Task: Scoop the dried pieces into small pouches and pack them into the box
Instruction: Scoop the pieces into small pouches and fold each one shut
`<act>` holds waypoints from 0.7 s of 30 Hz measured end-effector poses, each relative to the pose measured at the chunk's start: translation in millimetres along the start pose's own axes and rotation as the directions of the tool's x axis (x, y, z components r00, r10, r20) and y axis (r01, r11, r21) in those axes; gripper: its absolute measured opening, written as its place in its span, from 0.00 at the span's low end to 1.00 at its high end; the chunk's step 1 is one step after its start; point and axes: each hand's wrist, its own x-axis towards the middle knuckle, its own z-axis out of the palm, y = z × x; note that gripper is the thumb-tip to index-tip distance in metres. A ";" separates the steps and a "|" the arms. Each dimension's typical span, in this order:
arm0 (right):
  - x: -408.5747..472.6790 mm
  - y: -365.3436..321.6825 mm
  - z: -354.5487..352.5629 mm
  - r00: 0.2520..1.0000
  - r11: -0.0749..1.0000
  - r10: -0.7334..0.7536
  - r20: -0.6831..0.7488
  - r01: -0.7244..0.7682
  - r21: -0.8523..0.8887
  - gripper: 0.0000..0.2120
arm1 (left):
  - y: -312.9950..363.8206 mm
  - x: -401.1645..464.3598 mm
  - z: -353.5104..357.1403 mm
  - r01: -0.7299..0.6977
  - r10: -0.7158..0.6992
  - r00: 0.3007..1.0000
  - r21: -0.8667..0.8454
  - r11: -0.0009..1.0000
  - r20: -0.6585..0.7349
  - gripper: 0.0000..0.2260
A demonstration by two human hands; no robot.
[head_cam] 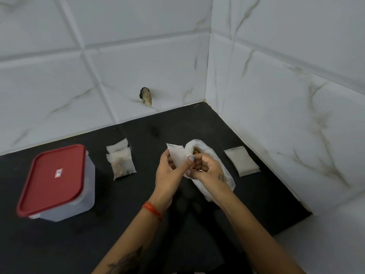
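Black and matte, the worktop [246, 204] is filling a corner between two walls of white marbled tiles [286, 76]. Nearest to the camera, two bare forearms are reaching forward; an orange thread band [152, 210] is sitting around the left wrist. The left hand [170, 175] is holding a small white pouch [176, 155] upright, its grip clamped on the pouch with thumb and fingers curled around the lower part. The right hand [205, 169] is just beside it, fingers curled together at the pouch mouth; it seems to be pinching some dried pieces, but I cannot tell this surely. Under and behind the right hand, a bigger white bag [199, 147] is lying open on the worktop, and brown dried pieces [196, 150] are showing in its mouth. To the left, well apart, a clear plastic box [79, 194] with a red lid [52, 178] is standing closed. Between the box and the hands, two filled pouches [120, 161] are lying overlapped. To the right of the bag, a stack of flat empty pouches [242, 161] is resting near the wall. Farther back, a brownish patch [146, 96] is marking the rear wall.
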 end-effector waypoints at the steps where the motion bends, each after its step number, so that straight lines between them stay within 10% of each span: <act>1: -0.8 -1.0 0.1 1.000 0.997 0.022 0.021 -0.024 0.080 0.13 | -1.5 0.3 -4.8 -0.014 0.014 1.000 0.006 1.000 -0.005 0.29; 6: 1.9 -14.6 -3.3 0.997 0.954 0.069 -0.032 -0.056 0.294 0.09 | -12.0 0.8 -23.2 -0.116 0.114 0.993 0.184 0.976 0.022 0.34; 21: 11.2 -16.0 7.9 0.985 0.901 -0.172 -0.010 0.153 -0.407 0.05 | -21.4 -2.5 -31.0 -0.325 0.275 0.946 0.468 0.822 0.174 0.36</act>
